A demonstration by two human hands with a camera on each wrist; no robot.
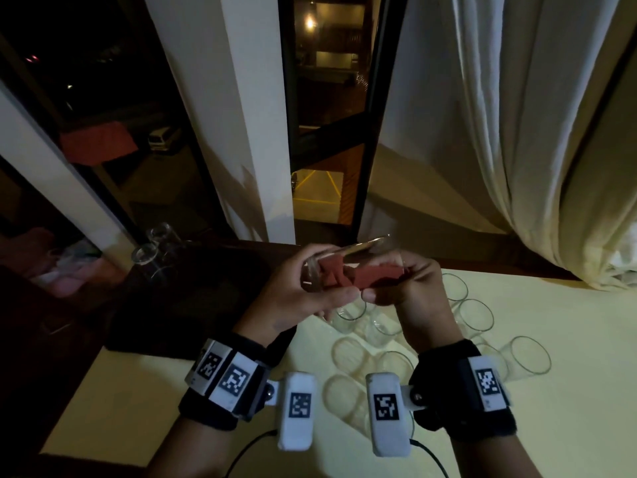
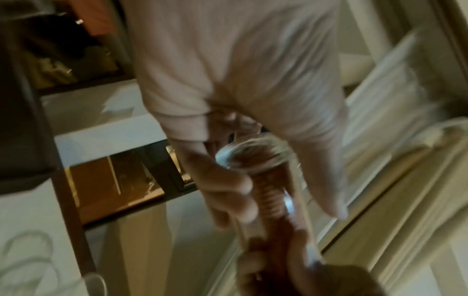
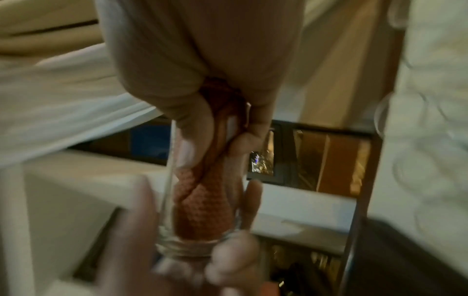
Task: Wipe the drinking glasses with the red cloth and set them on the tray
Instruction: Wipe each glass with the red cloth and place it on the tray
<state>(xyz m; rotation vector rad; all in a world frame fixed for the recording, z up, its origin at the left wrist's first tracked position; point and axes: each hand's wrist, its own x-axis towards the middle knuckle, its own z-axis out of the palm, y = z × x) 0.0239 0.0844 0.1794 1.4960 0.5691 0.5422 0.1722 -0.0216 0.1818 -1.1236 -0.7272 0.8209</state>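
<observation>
The left hand [image 1: 296, 288] gripped a drinking glass [image 1: 348, 258] held sideways above the table [image 1: 551, 408]. The right hand [image 1: 410, 288] clutched the red cloth [image 1: 358, 274], stuffed inside that glass. Two glasses [image 1: 151, 250] stood on the dark tray [image 1: 193, 305]; other glasses [image 1: 475, 313] waited on the table.

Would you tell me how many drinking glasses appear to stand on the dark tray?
2, both at the far left corner of the tray: a nearer glass and a farther glass behind it. The tray is dark, so others may be hidden.
</observation>
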